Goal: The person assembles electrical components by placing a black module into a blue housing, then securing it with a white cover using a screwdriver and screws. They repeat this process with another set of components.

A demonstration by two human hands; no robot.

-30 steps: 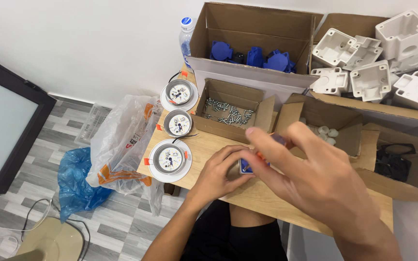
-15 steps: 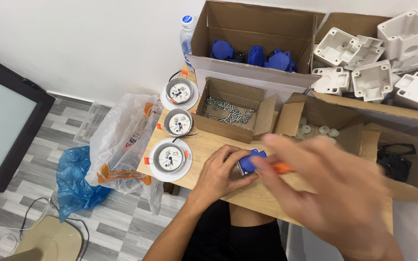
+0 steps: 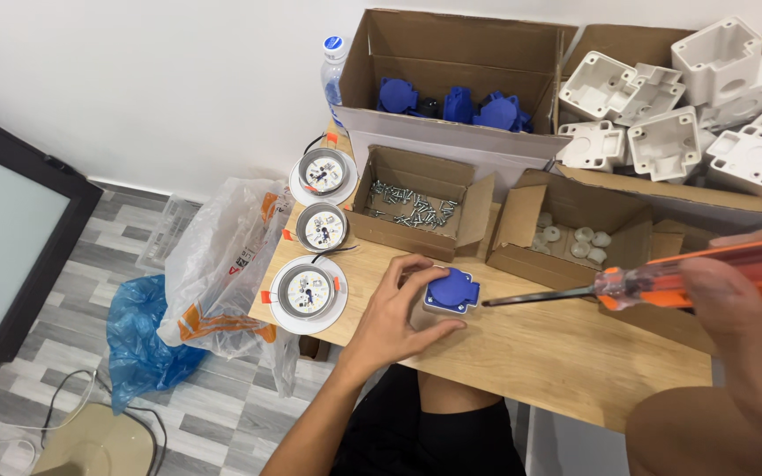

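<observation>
Socket (image 3: 451, 292): small, rigid plastic, we judge light and smooth. Our left hand (image 3: 392, 310) clasps its sides; right hand (image 3: 734, 304) fist-grips screwdriver (image 3: 663, 284), tip just beside it.

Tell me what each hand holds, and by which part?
Left hand grips the blue socket by its sides. Right hand holds the screwdriver by its orange handle.

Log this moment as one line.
left hand: holds blue socket on table | right hand: grips screwdriver | tip beside socket, apart
</observation>
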